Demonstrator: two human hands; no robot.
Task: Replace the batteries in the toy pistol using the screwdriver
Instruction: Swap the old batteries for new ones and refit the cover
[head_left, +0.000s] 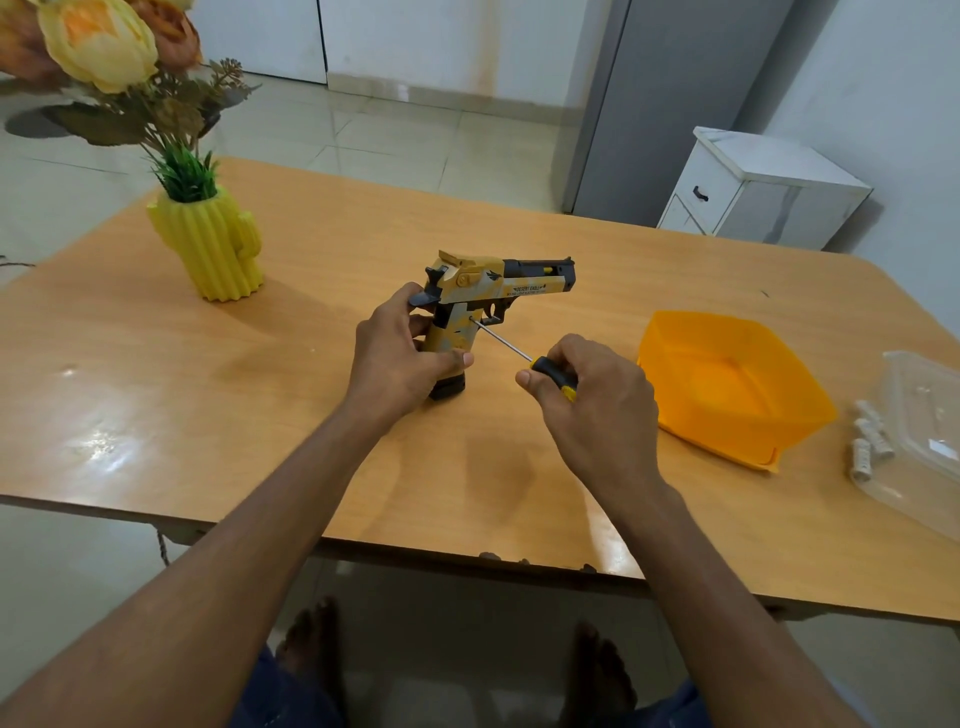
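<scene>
At frame centre, your left hand (400, 358) is gripping the light, rigid plastic toy pistol (483, 301) by its grip; your right hand (587, 400) is clenching the screwdriver (540, 366) handle, tip at the grip screw.

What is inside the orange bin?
The orange bin shows only its bare orange floor; nothing visible lies in it. Its near wall hides the front strip of the floor.

toy pistol (498, 291) | slide side | reads "DESERT EAGLE" | smaller line illegible
</scene>
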